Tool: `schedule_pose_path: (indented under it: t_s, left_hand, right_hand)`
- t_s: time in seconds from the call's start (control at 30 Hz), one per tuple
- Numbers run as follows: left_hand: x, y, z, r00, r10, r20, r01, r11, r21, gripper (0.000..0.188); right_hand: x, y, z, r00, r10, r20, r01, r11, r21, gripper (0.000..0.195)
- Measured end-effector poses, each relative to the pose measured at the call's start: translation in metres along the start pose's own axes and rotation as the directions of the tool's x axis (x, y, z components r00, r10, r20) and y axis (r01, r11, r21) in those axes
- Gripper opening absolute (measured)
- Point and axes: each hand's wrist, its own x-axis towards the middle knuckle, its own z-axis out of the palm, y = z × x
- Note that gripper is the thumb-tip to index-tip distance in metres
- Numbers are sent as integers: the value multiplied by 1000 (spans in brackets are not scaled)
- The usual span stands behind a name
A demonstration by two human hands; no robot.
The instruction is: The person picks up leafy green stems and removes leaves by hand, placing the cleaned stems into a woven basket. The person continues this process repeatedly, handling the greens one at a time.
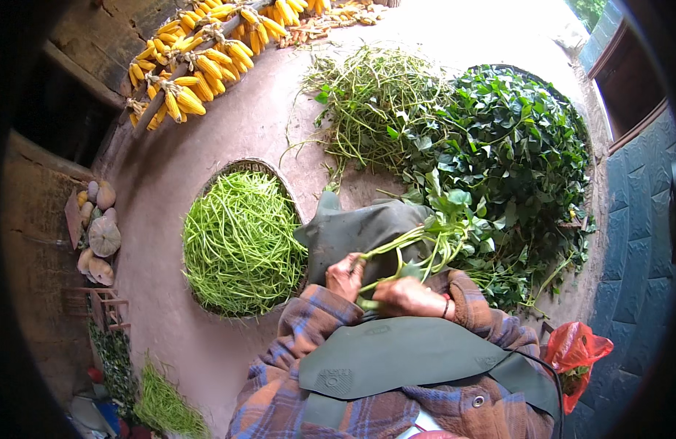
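My left hand [346, 276] is closed around the stem ends of a bunch of leafy green vine stems [409, 240], whose leaves point away to the right. Close beside it, my right hand [412, 298] is blurred, its fingers curled on a green stem low in the bunch. Both hands are over the dark green waterproof apron [360, 230] across my lap. Left of my knees stands a woven basket [254, 164] heaped with bare green stems [244, 241]. Ahead on the right rises a big pile of leafy vines [513, 142].
Stripped, tangled vines [382, 104] lie on the concrete floor [167, 219] ahead. Corn cobs [206, 68] hang from a pole at upper left. Pumpkins [104, 236] and a small wooden stool [108, 307] line the left wall. A red plastic bag [576, 348] is at my right.
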Motion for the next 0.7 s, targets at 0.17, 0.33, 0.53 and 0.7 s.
schedule_pose_path:
  t_s: [0.17, 0.33, 0.53, 0.7]
  left_hand:
    - [-3, -24, -3, 985, -109, 137, 159, 884, -440, 21]
    - [4, -2, -28, 873, -326, 363, 476, 406, -780, 18]
    - [21, 21, -47, 922, -118, 368, 372, 527, -764, 18]
    - [24, 45, -65, 900, -57, 433, 387, 561, -731, 17]
  right_hand:
    - [-5, -12, -22, 958, -8, -285, -53, 977, -205, 9]
    - [-17, 0, -51, 759, 229, -609, -204, 973, 112, 12]
    - [8, -8, -52, 702, -201, -683, -134, 905, -405, 32]
    - [34, -12, -56, 715, -416, -562, -44, 776, -629, 34]
